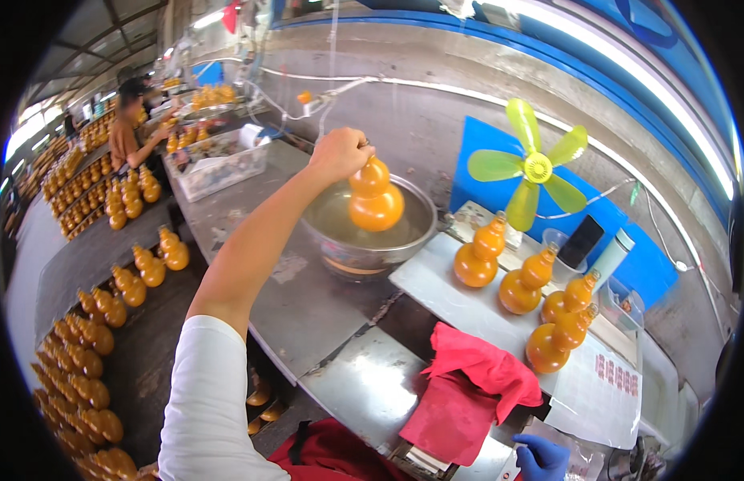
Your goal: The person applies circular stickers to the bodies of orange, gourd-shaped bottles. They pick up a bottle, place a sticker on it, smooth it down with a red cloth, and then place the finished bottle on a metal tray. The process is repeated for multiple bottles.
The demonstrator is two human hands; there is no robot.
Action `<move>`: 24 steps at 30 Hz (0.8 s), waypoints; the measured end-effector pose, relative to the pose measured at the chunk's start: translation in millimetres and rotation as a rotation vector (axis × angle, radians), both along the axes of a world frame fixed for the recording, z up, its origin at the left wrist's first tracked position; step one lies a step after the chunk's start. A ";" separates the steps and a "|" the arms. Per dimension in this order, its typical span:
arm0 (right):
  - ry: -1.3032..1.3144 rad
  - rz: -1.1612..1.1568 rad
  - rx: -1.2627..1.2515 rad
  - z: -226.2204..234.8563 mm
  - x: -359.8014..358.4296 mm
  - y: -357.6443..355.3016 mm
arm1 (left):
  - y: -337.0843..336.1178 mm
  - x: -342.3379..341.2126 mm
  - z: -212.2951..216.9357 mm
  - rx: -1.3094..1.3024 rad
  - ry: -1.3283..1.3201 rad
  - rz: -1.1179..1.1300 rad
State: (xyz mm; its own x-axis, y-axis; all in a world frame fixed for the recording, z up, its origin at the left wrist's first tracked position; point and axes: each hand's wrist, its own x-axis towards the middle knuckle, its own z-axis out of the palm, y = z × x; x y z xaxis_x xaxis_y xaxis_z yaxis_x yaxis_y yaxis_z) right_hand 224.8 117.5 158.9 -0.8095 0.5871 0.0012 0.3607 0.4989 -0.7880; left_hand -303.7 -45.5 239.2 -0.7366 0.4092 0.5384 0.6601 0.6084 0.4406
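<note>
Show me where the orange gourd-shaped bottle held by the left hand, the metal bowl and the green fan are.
orange gourd-shaped bottle (377, 207), head view, lower bulb.
metal bowl (364, 258), head view, front outer wall.
green fan (537, 167), head view, hub.

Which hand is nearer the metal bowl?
Left. The left hand holds an orange gourd right over the metal bowl; the blue-gloved right hand sits low, well away from it.
</note>
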 end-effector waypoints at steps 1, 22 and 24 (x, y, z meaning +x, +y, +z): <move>-0.006 -0.054 -0.079 -6.3 10.4 2.5 | 15.8 -6.7 -4.4 -0.059 0.009 0.008; -0.171 -0.200 -0.295 -5.1 -14.3 4.9 | 60.3 -89.8 -103.4 -0.353 -0.114 0.084; -0.180 -0.195 -0.305 -6.5 -13.3 5.2 | 52.8 -70.7 -97.5 -0.355 -0.155 0.020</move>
